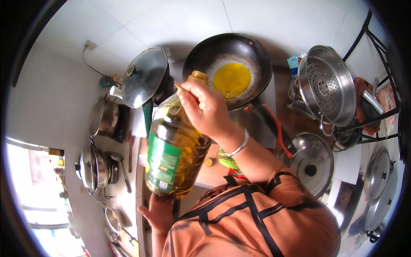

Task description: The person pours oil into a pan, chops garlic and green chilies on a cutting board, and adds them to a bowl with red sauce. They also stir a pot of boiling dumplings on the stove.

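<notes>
I hold a large clear oil bottle (160,137) with a green label, tilted so its mouth points up and away toward the wok. My right hand (205,105) is closed round its handle near the neck. Under its base, my left hand (160,210) supports the bottle; the thumb sticks out and the other fingers are mostly hidden. Just beyond the mouth sits a dark wok (257,55) with a pool of yellow oil (232,80) in it. A small yellow cap (208,162) lies on the counter beside a green bitter gourd (229,162).
Left of the wok stands a glass lid (147,77). Steel pots (102,115), a spatula (128,182) and an electric cooker (96,167) line the left side. At right are a steel steamer (327,85), the wok's red-edged handle (280,132) and a domed lid (314,156).
</notes>
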Action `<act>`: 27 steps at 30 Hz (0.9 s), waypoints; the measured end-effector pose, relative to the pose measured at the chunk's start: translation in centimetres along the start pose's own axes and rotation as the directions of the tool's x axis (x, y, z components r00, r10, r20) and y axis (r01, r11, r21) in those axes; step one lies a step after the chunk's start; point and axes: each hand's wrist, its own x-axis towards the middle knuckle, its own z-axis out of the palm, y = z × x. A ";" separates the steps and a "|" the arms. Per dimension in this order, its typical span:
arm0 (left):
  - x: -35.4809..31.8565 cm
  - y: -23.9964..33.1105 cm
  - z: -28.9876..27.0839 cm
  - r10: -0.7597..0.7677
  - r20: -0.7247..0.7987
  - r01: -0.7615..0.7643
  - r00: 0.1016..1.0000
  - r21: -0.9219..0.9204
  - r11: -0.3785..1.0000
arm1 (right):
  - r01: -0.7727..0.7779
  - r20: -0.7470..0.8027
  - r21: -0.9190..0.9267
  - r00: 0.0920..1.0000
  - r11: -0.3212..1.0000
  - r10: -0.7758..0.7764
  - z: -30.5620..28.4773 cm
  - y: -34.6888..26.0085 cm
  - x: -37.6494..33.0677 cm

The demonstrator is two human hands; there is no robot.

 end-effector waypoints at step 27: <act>3.9 -14.0 -14.6 -0.267 0.265 0.338 0.927 -0.277 0.899 | -0.278 0.584 -0.029 0.775 0.960 0.242 9.5 -13.2 -13.0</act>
